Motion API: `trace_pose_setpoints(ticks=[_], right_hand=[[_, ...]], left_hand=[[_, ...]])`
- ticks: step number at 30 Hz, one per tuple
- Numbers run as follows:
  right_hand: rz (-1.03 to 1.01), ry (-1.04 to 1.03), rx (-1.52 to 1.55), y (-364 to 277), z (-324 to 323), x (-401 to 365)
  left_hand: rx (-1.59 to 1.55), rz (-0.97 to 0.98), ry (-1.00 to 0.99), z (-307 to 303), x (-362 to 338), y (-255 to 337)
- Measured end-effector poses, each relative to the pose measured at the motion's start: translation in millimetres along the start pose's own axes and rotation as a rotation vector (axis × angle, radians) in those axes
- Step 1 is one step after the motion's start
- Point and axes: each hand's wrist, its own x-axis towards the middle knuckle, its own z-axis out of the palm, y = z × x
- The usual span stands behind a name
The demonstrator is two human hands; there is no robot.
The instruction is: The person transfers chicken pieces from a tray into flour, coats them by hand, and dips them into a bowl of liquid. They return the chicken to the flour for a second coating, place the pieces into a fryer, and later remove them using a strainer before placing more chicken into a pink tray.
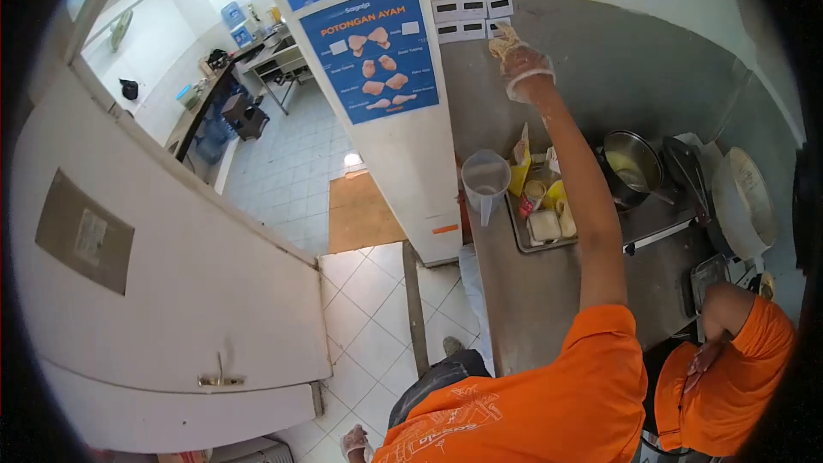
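My right hand (523, 67), in a clear plastic glove, reaches up to the wall at the lower right of several small white digital timers (472, 7). Its fingers are covered by a beige, crumbly mass, and whether that is a coating or a held piece cannot be made out. One lower timer is partly hidden behind it. My left hand (355, 441), also gloved, hangs low at the bottom edge, partly cut off, with its fingers loosely apart and nothing seen in them.
A clear measuring jug (486, 178) stands on the steel counter (531, 300) beside a metal tray (549, 246) with packets and tubs. Right of my arm are a dark pot (633, 167) and a pale basin (743, 203). Another person's orange sleeve (767, 339) is close. A white door (171, 274) stands left.
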Motion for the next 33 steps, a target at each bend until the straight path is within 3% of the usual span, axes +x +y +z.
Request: trace_pose_setpoints(ticks=[2,4,6,8,9,10,12,14,19,21,23,25,27,29,33], right_hand=[[0.010,0.122,-0.104,8,4,17],[0.066,-0.002,0.037,12,-3,29],[0.119,-0.119,0.184,13,-4,36],[0.000,0.061,-0.045,18,11,35],[-0.002,0.058,-0.054,23,24,42],[0.036,0.027,0.125,28,40,50],[0.076,-0.004,0.301,24,27,52],[0.042,0.037,-0.040,15,1,43],[0.071,0.026,-0.010,10,-3,42],[0.074,0.025,-0.067,13,-2,40],[-0.069,0.041,-0.124,16,0,34],[0.033,0.035,-0.106,5,-8,18],[0.129,0.031,-0.088,-9,-10,-1],[-0.002,0.041,-0.013,-16,6,-18],[0.064,-0.134,0.123,-33,-19,-53]], left_hand=[[-0.500,-0.487,-0.052,22,40,-19],[-0.659,-0.371,-0.023,31,61,-22],[-0.207,-0.138,0.022,18,73,-8],[-0.325,-0.224,-0.022,14,84,10],[-0.435,-0.316,-0.060,11,88,18],[-0.438,-0.313,-0.067,5,90,25],[0.001,0.148,-0.040,-8,94,35],[-0.038,0.091,-0.073,-3,105,39],[-0.103,-0.033,-0.136,10,122,28],[-0.482,-0.147,-0.175,15,124,30],[-0.382,-0.138,-0.211,16,121,25],[-0.285,-0.123,-0.226,10,122,25],[-0.154,0.135,-0.074,12,117,15],[-0.190,0.113,-0.144,23,125,15],[-0.177,0.018,-0.210,18,127,9]])
